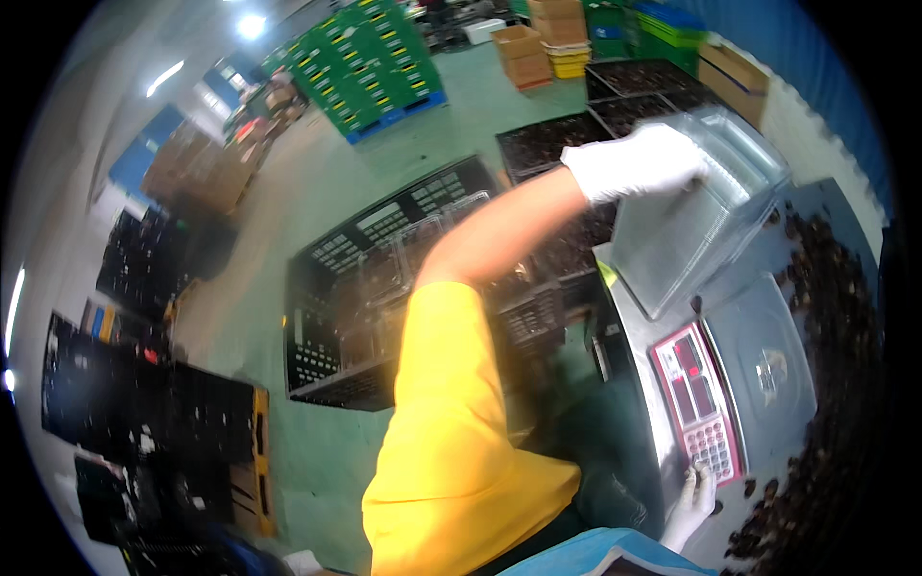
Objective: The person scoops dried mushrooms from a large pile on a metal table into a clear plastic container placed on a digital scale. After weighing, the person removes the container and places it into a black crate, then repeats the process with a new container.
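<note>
My left hand (637, 162), in a white glove, reaches across to a tall stack of clear plastic containers (670, 237). Its fingers touch the upper edge of the stack; blur hides whether they grip it. Low on the right, my white-gloved right hand (693, 500) is at the keypad (709, 446) of a red-framed digital scale, fingers bent and nothing seen in them. The scale's grey weighing pan (763, 360) carries no container. Dark, small pieces (828, 317) that look like shellfish or snails lie heaped beyond it.
Beside the metal table stands a black crate (310, 360) holding clear containers. Further black crates (551, 140) hold dark pieces. Green crates (367, 65) are stacked on a blue pallet, near cardboard boxes (518, 54). More black crates (151, 403) stand at left.
</note>
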